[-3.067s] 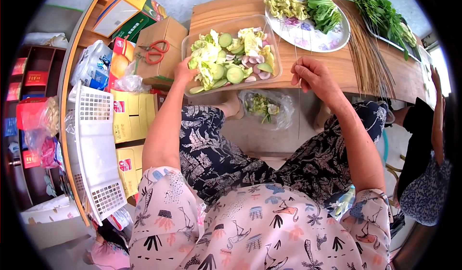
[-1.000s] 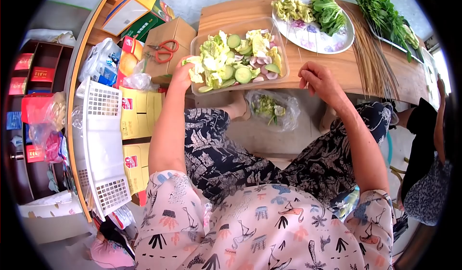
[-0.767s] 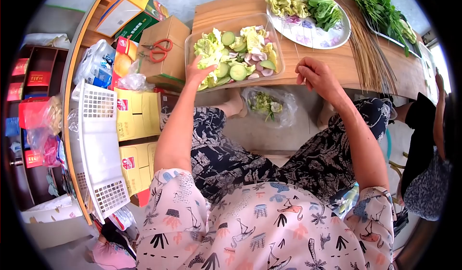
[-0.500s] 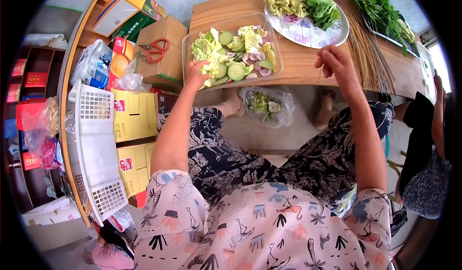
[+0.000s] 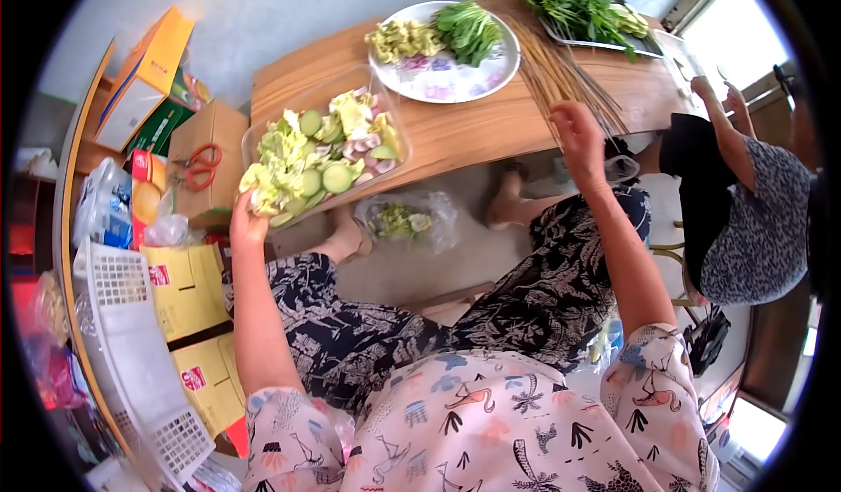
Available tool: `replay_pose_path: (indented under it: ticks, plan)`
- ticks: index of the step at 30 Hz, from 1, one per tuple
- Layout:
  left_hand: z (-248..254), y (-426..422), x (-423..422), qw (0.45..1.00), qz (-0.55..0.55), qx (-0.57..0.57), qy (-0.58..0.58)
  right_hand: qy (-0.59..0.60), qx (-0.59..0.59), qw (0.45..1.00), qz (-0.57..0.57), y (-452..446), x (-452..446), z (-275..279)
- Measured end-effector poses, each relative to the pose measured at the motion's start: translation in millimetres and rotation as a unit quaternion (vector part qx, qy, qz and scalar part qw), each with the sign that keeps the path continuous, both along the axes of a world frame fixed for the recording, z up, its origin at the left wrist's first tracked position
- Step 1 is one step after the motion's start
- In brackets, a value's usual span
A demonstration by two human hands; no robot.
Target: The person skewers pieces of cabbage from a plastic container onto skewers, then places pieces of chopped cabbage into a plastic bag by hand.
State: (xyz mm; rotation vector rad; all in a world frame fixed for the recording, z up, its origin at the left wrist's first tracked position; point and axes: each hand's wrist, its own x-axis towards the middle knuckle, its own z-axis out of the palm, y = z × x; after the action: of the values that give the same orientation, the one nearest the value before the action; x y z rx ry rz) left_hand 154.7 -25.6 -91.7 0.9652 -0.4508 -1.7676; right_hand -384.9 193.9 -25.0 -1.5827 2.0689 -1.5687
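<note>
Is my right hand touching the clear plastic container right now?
Apart. The head view shows bare wooden tabletop between the right hand and the nearest edge of the plastic container.

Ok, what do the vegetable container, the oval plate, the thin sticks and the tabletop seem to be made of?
Vegetable container: probably clear plastic, glossy; its walls are see-through and catch light.
Oval plate: glazed-looking, white, ceramic or melamine; shine and floral print leave that open.
Thin sticks: likely bamboo, dull; slim, straight, tan-brown.
Tabletop: wood or laminate, smooth; grain shows.
</note>
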Motion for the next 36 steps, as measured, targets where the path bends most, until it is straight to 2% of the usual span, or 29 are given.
replay_pose_path:
  ticks: [2, 3, 5, 6, 11, 14, 15, 17, 19, 20, 21, 22, 24, 26, 29, 32, 34, 35, 36]
  plan:
    - [21.4, 19.4, -18.9, 0.996, 0.074, 0.034, 0.034, 0.056, 0.058, 0.995, 0.067, -0.7, -10.4, -24.4]
    - [26.8, 27.9, -29.0, 0.996, 0.073, 0.033, 0.033, 0.120, 0.072, 0.987, 0.081, -3.0, -17.1, -35.4]
    - [34.6, 46.5, -41.2, 0.994, 0.077, 0.013, 0.075, 0.164, 0.102, 0.977, 0.091, -11.2, -31.4, -55.7]
    - [24.2, 48.1, -37.9, 0.992, 0.039, -0.011, 0.120, 0.208, 0.133, 0.963, 0.106, -17.8, -36.4, -64.0]
    - [36.2, 84.7, -81.9, 0.983, -0.020, -0.014, 0.185, 0.227, 0.218, 0.939, 0.138, -43.4, -63.6, -98.7]
    - [52.5, 104.0, -113.6, 0.982, -0.013, -0.025, 0.187, 0.250, 0.182, 0.941, 0.139, -45.5, -70.8, -112.2]
    - [47.6, 103.8, -115.4, 0.977, -0.032, -0.010, 0.210, 0.247, 0.186, 0.941, 0.139, -45.4, -73.4, -113.9]
    - [41.2, 105.8, -118.4, 0.977, -0.043, -0.002, 0.209, 0.287, 0.123, 0.942, 0.127, -40.5, -73.3, -109.4]
    - [33.2, 114.2, -121.4, 0.977, -0.041, 0.007, 0.209, 0.261, 0.138, 0.948, 0.122, -31.5, -55.6, -72.4]
    - [27.4, 116.9, -117.3, 0.967, -0.105, 0.006, 0.230, 0.240, 0.140, 0.954, 0.114, -26.0, -42.3, -55.1]
    - [29.9, 126.2, -123.7, 0.975, -0.075, 0.031, 0.206, 0.238, 0.148, 0.953, 0.111, -20.4, -29.7, -44.9]
    - [36.1, 137.1, -131.7, 0.981, -0.044, 0.054, 0.180, 0.156, 0.189, 0.960, 0.133, -14.6, -16.7, -35.0]
    - [40.0, 159.1, -136.9, 0.986, -0.061, 0.066, 0.137, -0.032, 0.266, 0.946, 0.183, 1.2, 13.1, -31.9]
    - [37.8, 175.8, -136.2, 0.990, -0.078, 0.076, 0.095, -0.164, 0.318, 0.895, 0.268, 11.2, 39.6, -57.1]
    - [24.3, 196.3, -133.8, 0.987, -0.082, 0.120, 0.066, -0.088, 0.452, 0.804, 0.375, 12.5, 70.2, -107.6]
    - [6.7, 205.9, -129.6, 0.985, -0.082, 0.136, 0.064, -0.107, 0.479, 0.800, 0.347, 1.7, 92.5, -177.3]
    - [-0.3, 207.0, -130.2, 0.984, -0.085, 0.143, 0.071, 0.047, 0.460, 0.835, 0.297, -5.4, 103.2, -231.1]
    - [-4.1, 207.6, -130.7, 0.981, -0.069, 0.161, 0.077, 0.044, 0.462, 0.834, 0.298, -2.9, 107.0, -278.8]
    - [-7.9, 206.4, -131.0, 0.979, -0.053, 0.178, 0.083, 0.156, 0.448, 0.812, 0.340, 2.1, 106.9, -334.2]
